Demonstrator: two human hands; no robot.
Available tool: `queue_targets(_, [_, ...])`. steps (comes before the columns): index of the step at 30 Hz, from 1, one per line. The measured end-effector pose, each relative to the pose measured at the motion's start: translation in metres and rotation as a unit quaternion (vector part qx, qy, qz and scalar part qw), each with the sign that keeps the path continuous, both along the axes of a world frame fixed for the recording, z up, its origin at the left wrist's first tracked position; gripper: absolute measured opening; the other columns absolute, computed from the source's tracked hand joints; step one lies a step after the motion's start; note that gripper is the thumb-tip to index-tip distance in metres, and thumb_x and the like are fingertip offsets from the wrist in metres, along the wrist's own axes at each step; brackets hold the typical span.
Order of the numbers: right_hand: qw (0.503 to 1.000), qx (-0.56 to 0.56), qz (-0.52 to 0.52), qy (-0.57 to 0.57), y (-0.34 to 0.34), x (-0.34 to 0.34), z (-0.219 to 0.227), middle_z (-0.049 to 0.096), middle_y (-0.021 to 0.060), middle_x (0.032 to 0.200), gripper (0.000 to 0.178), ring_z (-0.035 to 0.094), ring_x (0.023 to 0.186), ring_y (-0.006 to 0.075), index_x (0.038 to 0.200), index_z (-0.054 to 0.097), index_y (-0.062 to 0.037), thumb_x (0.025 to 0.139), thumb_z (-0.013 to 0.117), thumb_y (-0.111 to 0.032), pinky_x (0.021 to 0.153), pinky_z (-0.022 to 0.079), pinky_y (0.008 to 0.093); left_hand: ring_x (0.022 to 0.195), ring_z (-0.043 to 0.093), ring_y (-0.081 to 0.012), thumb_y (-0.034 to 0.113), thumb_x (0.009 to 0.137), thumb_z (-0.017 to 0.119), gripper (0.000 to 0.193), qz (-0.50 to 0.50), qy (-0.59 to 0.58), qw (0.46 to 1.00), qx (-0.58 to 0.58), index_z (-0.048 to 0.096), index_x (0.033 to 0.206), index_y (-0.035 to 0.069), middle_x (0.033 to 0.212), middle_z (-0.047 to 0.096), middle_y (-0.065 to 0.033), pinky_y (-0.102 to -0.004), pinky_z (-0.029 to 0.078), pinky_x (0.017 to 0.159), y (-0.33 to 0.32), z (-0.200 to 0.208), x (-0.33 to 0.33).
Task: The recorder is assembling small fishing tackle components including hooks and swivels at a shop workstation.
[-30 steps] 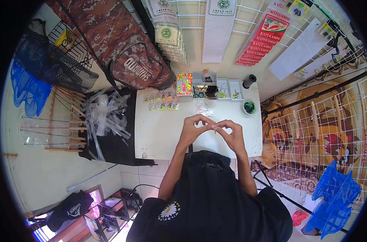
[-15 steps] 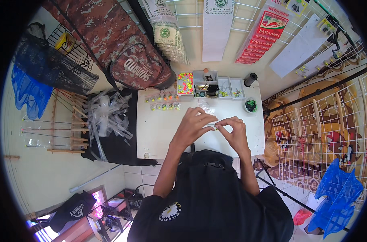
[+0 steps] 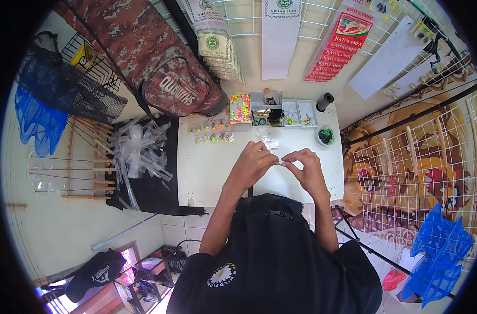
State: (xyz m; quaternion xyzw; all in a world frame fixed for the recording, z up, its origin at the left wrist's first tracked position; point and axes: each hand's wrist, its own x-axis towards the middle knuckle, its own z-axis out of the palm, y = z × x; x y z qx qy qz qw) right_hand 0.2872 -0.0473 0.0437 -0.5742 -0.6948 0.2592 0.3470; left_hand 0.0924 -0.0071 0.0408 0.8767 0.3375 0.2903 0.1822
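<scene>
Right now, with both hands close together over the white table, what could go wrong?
Two risks, as I judge it. The left hand and right hand seem to pinch something too small to make out; it might slip from the fingers and be hard to find on the white table. The left hand could also nudge the clear packet lying just beyond it.

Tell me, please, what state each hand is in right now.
Left hand: closed in a pinch; anything held is too small to tell.
Right hand: closed in a pinch; anything held is too small to tell.
</scene>
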Motion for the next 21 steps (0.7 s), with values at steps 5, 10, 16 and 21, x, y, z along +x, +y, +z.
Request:
queue_targets(5, [0.998, -0.007, 0.027, -0.062, 0.000, 0.005, 0.002, 0.068, 0.0033, 0.080, 0.009, 0.055, 0.085, 0.0225, 0.086, 0.071, -0.0067, 0.079, 0.073, -0.013, 0.081, 0.041, 0.0358, 0.081, 0.055, -0.0187, 0.014, 0.079, 0.069, 0.010, 0.011, 0.013, 1.000, -0.026, 0.071, 0.085, 0.006, 0.082, 0.068, -0.0012, -0.0328, 0.040, 0.076, 0.002, 0.002, -0.004])
queue_targets(10, [0.997, -0.003, 0.029, -0.068, 0.001, 0.008, 0.004, 0.068, 0.0048, 0.085, 0.007, 0.055, 0.091, 0.0255, 0.087, 0.068, -0.0063, 0.080, 0.069, -0.008, 0.083, 0.040, 0.0380, 0.081, 0.055, -0.0198, 0.018, 0.084, 0.066, 0.013, 0.031, 0.011, 0.998, -0.052, 0.071, 0.086, 0.006, 0.082, 0.068, -0.0018, -0.0333, 0.040, 0.077, 0.000, 0.000, -0.009])
queue_targets(16, [0.997, 0.033, 0.032, -0.066, 0.003, 0.008, 0.007, 0.066, 0.0055, 0.090, 0.007, 0.054, 0.096, 0.0273, 0.086, 0.066, -0.0064, 0.080, 0.068, -0.008, 0.085, 0.039, 0.0392, 0.084, 0.055, -0.0215, 0.023, 0.083, 0.068, 0.017, 0.059, 0.130, 0.987, -0.076, 0.071, 0.090, 0.007, 0.088, 0.068, -0.0035, -0.0356, 0.042, 0.078, 0.005, 0.001, -0.018])
queue_targets(21, [0.995, 0.034, 0.039, -0.083, 0.005, 0.008, 0.009, 0.065, 0.0049, 0.091, 0.007, 0.054, 0.098, 0.0273, 0.086, 0.066, -0.0065, 0.080, 0.069, -0.008, 0.086, 0.039, 0.0391, 0.094, 0.054, -0.0221, 0.026, 0.081, 0.070, 0.028, 0.058, -0.035, 0.998, -0.002, 0.067, 0.102, 0.008, 0.098, 0.067, -0.0035, -0.0364, 0.041, 0.083, 0.002, 0.018, -0.007])
